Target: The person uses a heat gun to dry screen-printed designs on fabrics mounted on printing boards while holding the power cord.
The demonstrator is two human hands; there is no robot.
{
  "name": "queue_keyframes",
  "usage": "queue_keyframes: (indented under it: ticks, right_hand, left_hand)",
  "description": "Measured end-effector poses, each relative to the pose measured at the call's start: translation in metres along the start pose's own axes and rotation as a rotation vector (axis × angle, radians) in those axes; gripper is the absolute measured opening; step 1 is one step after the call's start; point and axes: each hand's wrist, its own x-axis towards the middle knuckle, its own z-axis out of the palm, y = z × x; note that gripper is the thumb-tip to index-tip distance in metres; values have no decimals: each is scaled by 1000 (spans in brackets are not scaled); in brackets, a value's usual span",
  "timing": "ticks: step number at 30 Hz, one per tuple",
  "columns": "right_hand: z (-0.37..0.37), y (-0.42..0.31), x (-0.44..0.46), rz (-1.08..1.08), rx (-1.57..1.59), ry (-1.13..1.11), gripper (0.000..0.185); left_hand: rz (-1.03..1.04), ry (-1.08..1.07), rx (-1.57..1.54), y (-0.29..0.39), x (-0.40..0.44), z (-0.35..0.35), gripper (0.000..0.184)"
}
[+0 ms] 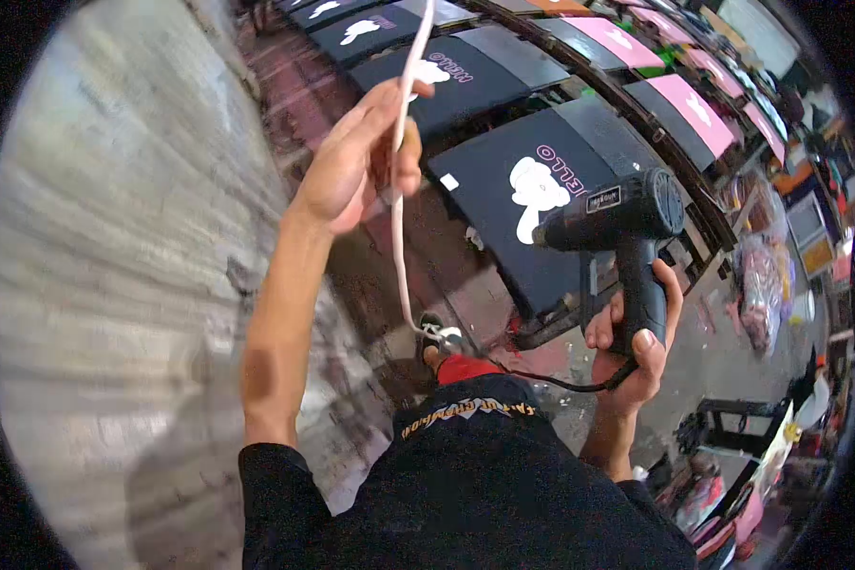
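Matt black plastic heat gun [648, 211], smooth white plastic-looking cord [398, 233], flat dark cloth panel [489, 228] with a smooth white print [539, 185], dull black cloth shirt [446, 494], shiny crinkled clear plastic bag [760, 294], streaky pale wall [114, 237], worn, rough-looking floor [679, 366]

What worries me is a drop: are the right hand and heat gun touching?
Touching: the head view shows the right hand gripping the heat gun by its handle.

Right fingers [672, 288] grip a heat gun [638, 226]; left fingers [409, 160] touch a cord [397, 228].
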Motion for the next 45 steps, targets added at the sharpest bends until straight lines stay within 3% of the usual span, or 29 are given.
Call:
queue_keyframes:
  ticks: [5,6,9,13,17,20,23,24,27,31,35,36,39,41,45]
  right_hand:
    - [57,42,48,-156,-29,148,93]
    - [66,47,57,-183,4,146,92]
    - [103,57,83,-257,-21,207,90]
    - [142,63,108,-309,-19,259,86]
    - [173,73,124,-427,-117,266,73]
    - [197,71,133,-502,-139,356,70]
    - [213,57,140,-645,-185,407,69]
    - [211,49,138,-653,-197,451,68]
    - [200,23,120,-670,-234,523,66]
    - [186,-9,74,-713,-346,556,68]
    - [175,-33,26,-793,-381,544,66]
    - [167,-45,10,-774,-374,496,64]
    - [149,-72,-21,-771,-414,501,66]
    - [139,-85,-33,-751,-421,489,67]
    - [96,-108,-56,-760,-389,515,71]
  left_hand:
    - [-19,-78,-303,-26,42,-52,58]
    - [23,-202,-374,-35,49,-64,65]
    - [-25,-409,-450,-56,55,-78,55]
    - [-211,-383,-366,-73,67,-57,48]
    - [-456,-624,-365,-101,64,-58,43]
    - [-359,-863,-171,-115,61,-77,42]
    - [-397,-977,-102,-93,66,-109,43]
    - [-371,-1026,53,-90,74,-124,41]
    - [-368,-925,176,-78,79,-171,36]
    - [-49,-887,423,-64,94,-226,36]
    - [-117,-912,563,-47,109,-262,36]
    - [33,-829,531,-61,107,-272,41]
    - [-310,-788,542,-48,111,-292,48]
    - [-406,-744,448,-35,118,-300,53]
    - [-138,-537,514,-32,113,-322,19]
